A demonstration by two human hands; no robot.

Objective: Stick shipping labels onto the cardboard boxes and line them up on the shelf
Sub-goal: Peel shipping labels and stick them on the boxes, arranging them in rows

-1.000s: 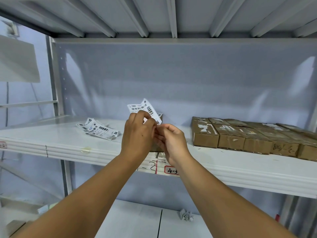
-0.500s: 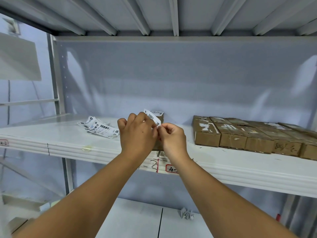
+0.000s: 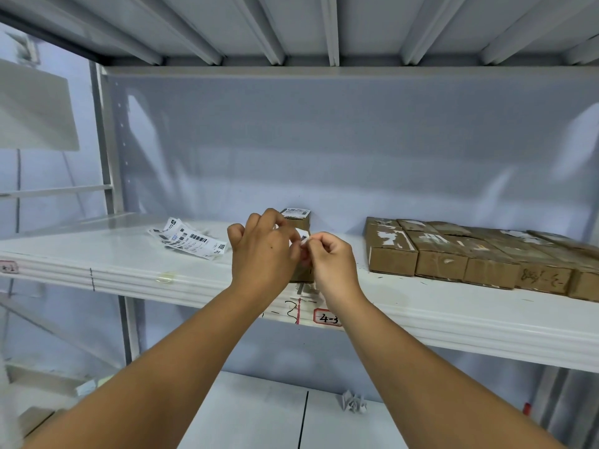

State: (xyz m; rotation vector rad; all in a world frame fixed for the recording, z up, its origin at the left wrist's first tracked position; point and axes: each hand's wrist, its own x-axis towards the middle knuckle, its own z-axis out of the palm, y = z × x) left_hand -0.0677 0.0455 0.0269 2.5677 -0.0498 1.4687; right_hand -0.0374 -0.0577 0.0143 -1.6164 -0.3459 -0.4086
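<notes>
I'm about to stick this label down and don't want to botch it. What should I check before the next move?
1. Label pinched by left hand and right hand: ok.
2. Backing peeled off: cannot tell, fingers hide it.
3. Box standing on the shelf just behind the hands: ok.
4. Free face on that box: cannot tell; its top already bears a label.
5. Spare labels on the shelf, to the left: ok.
6. Bare shelf left of the row of boxes for lining up: ok.
</notes>
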